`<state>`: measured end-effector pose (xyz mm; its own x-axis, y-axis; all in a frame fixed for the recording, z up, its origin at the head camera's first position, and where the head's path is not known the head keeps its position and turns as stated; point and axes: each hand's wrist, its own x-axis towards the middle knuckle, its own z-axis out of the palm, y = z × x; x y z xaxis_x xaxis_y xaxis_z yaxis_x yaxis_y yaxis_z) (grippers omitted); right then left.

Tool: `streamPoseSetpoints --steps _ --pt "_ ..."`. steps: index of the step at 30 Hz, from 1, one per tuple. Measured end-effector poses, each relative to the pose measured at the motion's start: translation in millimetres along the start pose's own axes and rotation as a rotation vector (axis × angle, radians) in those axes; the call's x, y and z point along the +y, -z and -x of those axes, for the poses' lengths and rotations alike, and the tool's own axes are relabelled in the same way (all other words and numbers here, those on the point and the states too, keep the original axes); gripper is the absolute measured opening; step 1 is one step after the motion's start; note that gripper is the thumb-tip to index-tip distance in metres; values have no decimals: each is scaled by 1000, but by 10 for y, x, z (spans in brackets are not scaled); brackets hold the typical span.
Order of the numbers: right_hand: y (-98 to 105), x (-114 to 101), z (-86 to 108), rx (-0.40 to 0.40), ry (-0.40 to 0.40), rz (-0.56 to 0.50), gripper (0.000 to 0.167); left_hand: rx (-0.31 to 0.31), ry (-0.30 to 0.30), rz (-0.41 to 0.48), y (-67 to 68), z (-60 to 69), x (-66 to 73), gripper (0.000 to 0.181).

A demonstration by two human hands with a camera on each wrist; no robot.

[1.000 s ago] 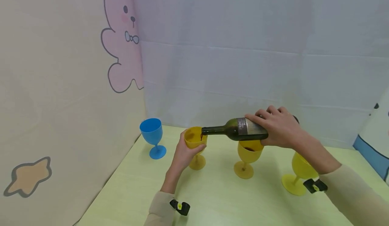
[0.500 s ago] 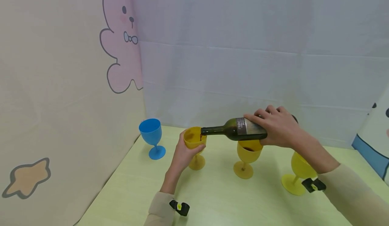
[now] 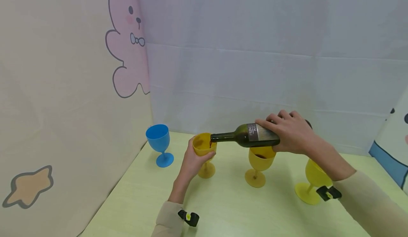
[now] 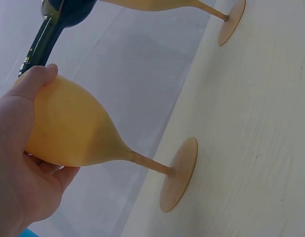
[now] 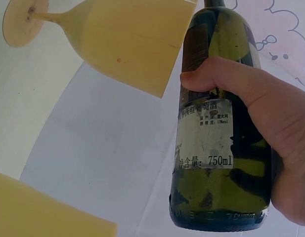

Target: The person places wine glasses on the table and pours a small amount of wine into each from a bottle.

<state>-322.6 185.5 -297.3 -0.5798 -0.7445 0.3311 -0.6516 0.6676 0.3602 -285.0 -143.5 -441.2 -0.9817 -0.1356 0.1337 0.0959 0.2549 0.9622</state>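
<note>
Nothing has clearly moved since the earlier head frame: on my remote feed both hands, the tilted bottle and the goblets sit as they did, and a thin dark stream still falls from the mouth. I see the person's left hand wrapped round the bowl of the held yellow goblet near the far edge of the table; I take it this grip keeps the goblet upright and steady, its foot seemingly set down. I have the right hand gripping the bottle round its body, well behind the neck, which I judge helps keep it nearly level and the flow thin; whether neck and rim touch, I cannot tell. Toward the table's right edge stands the middle yellow goblet, dark liquid inside, partly covered by the bottle; nearer that edge, the last yellow goblet is half hidden by the forearm. By the far left corner, the blue goblet stands upright and apart from the left hand, perhaps placed there to leave both arms room
</note>
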Motion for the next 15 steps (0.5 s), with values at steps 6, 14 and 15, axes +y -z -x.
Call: streamPoseSetpoints --steps 6,14,15 --pt "-7 10 -4 -26 -20 -28 89 1 -12 -4 -10 -5 -20 89" --pt "-37 55 3 -33 -35 -47 88 -3 -5 0 -54 -21 -33 89" --pt "-41 60 3 -35 -37 -48 88 -4 -4 -3 -59 -20 -34 89"
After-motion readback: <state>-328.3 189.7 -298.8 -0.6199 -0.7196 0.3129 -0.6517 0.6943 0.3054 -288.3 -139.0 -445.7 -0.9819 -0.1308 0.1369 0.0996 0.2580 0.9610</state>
